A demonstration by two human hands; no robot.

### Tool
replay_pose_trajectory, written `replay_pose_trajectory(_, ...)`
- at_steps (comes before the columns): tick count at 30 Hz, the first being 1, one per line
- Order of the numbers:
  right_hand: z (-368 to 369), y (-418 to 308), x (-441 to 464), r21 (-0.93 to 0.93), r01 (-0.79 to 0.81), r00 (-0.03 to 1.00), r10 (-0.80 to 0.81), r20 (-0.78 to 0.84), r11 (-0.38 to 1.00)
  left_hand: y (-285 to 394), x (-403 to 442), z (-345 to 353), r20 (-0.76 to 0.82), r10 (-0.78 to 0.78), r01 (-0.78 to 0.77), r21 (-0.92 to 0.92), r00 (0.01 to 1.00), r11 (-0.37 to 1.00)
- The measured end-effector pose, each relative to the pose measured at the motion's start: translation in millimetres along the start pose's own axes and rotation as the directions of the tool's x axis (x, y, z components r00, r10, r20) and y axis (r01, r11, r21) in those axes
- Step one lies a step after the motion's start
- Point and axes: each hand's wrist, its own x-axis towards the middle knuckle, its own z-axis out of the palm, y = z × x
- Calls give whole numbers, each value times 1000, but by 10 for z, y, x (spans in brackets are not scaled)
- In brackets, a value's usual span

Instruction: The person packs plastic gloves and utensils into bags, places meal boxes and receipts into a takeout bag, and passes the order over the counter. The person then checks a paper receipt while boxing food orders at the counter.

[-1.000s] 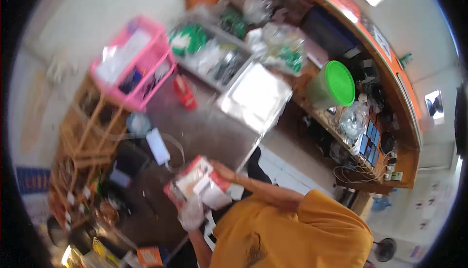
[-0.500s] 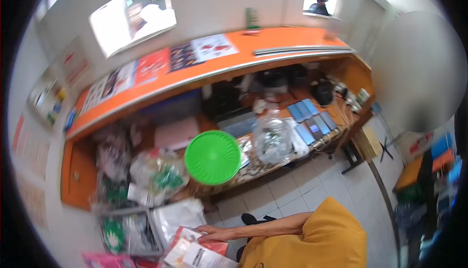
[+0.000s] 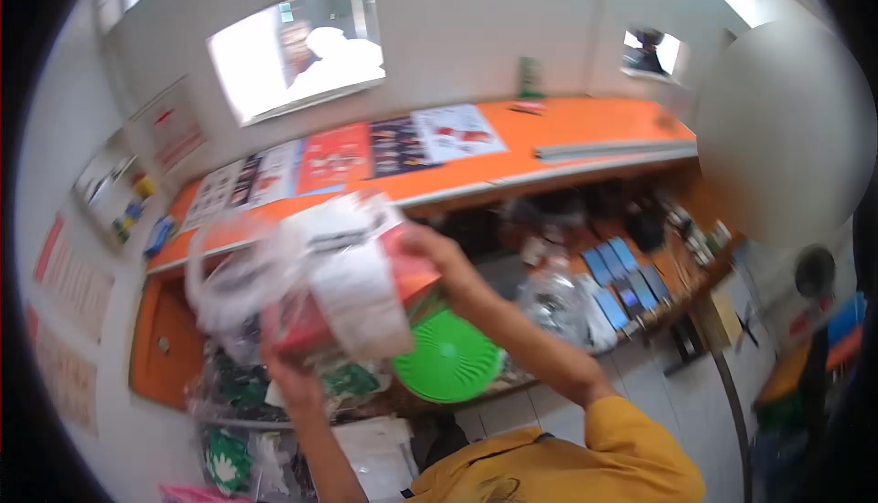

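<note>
Both of my hands hold a red-and-white package (image 3: 320, 313) up in front of the counter, blurred by motion. A white paper slip like a receipt (image 3: 361, 297) hangs across its front. My right hand (image 3: 425, 249) grips its upper right side. At its lower left is my left hand (image 3: 291, 377), with the fingers partly hidden. A translucent plastic bag (image 3: 240, 270) bulges beside the package on the left; whether it is joined to it, I cannot tell. Just below and to the right lies a round green ribbed lid (image 3: 448, 357).
Printed sheets (image 3: 334, 157) lie on the orange counter (image 3: 585, 123). On the lower shelf are several phones (image 3: 629, 288) and a clear plastic bag (image 3: 553, 306). People show through the wall opening (image 3: 334, 55). Below left, a green bag (image 3: 229, 459) lies near white bags (image 3: 380, 453).
The red-and-white package has been lifted from the lower left up to counter height. My left hand has come into view on it. The camera view has shifted.
</note>
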Motion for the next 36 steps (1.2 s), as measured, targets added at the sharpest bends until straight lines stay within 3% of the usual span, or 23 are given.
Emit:
replay_pose_trajectory(3,244,-402,652,8,-75,994,74,84,997,20,842,199,59,-8,16,-122,998,992)
replay_pose_trajectory(6,113,-358,1805,-88,-106,994,109,22,990,44,1899,330,-50,52,-55,-71,997,996)
replay_pose_trajectory(8,287,-543,2147,-82,-153,984,159,78,985,-173,2814,153,51,191,-192,22,980,981)
replay_pose_trajectory(9,300,-564,2419,-115,-151,984,160,78,982,-269,3367,-17,162,162,-172,49,973,984)
replay_pose_trajectory(10,342,-602,2677,26,-323,939,317,135,946,-239,3545,141,178,220,-235,64,959,970)
replay_pose_trajectory(11,283,-516,2935,37,-182,958,168,230,983,-251,3744,273,126,205,-215,71,971,974)
replay_pose_trajectory(12,223,-432,3184,76,-41,948,15,318,996,-550,4631,-218,263,138,-142,-3,955,990)
replay_pose_trajectory(13,69,-63,3883,22,301,952,-302,45,953,-699,4874,-184,282,80,-93,33,956,995)
replay_pose_trajectory(15,113,-35,3811,6,238,970,-237,-55,971,-794,5086,-173,272,-20,-12,115,962,993)
replay_pose_trajectory(17,-81,189,4128,-476,166,966,-240,-98,864,-897,5184,-199,203,-89,51,185,975,981)
replay_pose_trajectory(18,-162,280,4086,-461,234,959,-281,-35,856,-1018,5210,-245,217,-113,84,138,970,987)
replay_pose_trajectory(22,-406,463,3759,-504,391,917,-374,139,770,-922,4417,322,69,19,-35,230,997,973)
replay_pose_trajectory(23,-400,460,3607,-537,401,914,-361,184,742,-893,4396,306,96,43,-63,220,994,973)
replay_pose_trajectory(24,-344,178,3077,-589,311,949,-210,235,746,-833,4372,222,125,73,-97,196,989,976)
replay_pose_trajectory(25,-526,403,2993,-814,452,862,-413,293,366,-761,4176,164,141,102,-126,174,985,977)
replay_pose_trajectory(26,-287,-200,1985,-651,156,983,-51,177,743,-671,3823,139,137,127,-148,153,982,977)
replay_pose_trajectory(27,-514,-82,1720,-685,279,942,-56,330,673,-566,3390,127,123,158,-173,123,980,977)
replay_pose_trajectory(29,-416,-310,772,-614,218,846,167,507,759,-390,2365,-90,74,241,-246,72,968,966)
replay_pose_trajectory(31,-662,-201,130,-581,146,620,383,684,801,-472,1140,-401,10,321,-321,78,947,944)
replay_pose_trajectory(32,-823,106,-121,-488,86,521,378,765,869,-579,514,-595,-47,335,-326,135,941,936)
replay_pose_trajectory(34,-1192,725,-501,-296,-137,359,326,875,945,-845,-842,-1002,-325,260,-128,375,909,918)
replay_pose_trajectory(35,-1271,1065,-669,-309,-247,312,377,872,918,-1068,-1480,-1191,-461,175,56,445,870,894)
replay_pose_trajectory(36,-1257,1333,-742,-497,-291,308,572,760,817,-1418,-2119,-1383,-639,187,76,362,746,929)
